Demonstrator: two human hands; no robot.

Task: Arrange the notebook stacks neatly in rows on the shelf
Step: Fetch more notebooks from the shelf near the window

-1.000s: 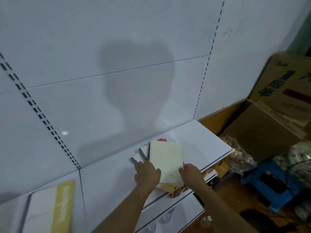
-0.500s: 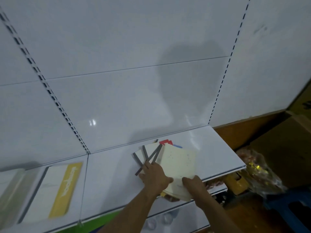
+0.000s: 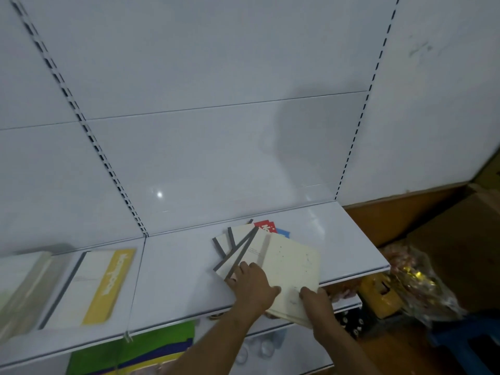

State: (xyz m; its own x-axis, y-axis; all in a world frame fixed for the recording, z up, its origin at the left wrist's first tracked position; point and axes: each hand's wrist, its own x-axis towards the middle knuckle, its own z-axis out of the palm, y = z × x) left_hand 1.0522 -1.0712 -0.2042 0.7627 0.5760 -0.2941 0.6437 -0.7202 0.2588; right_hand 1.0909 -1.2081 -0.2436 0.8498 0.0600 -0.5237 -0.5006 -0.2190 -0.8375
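A loose pile of notebooks lies fanned out on the white shelf (image 3: pixel 176 266), right of middle. A cream notebook (image 3: pixel 292 261) is on top and overhangs the front edge. Grey-spined white notebooks (image 3: pixel 238 239) splay out to its left. A red notebook (image 3: pixel 264 226) and a blue one (image 3: pixel 282 234) peek out behind. My left hand (image 3: pixel 251 282) rests flat on the pile's left side, fingers toward the grey spines. My right hand (image 3: pixel 316 299) grips the cream notebook's near corner, thumb on top.
A white and yellow notebook stack (image 3: pixel 108 280) lies on the shelf at left, with another pale stack (image 3: pixel 21 282) beside it. Green packaging (image 3: pixel 151 347) sits on the lower shelf. A cardboard box (image 3: pixel 460 253), a plastic bag (image 3: pixel 414 288) and a blue stool (image 3: pixel 465 345) crowd the right.
The grey-spined notebooks have fanned out further to the left under my left hand. The view has swung left, bringing the left-hand stacks into sight.
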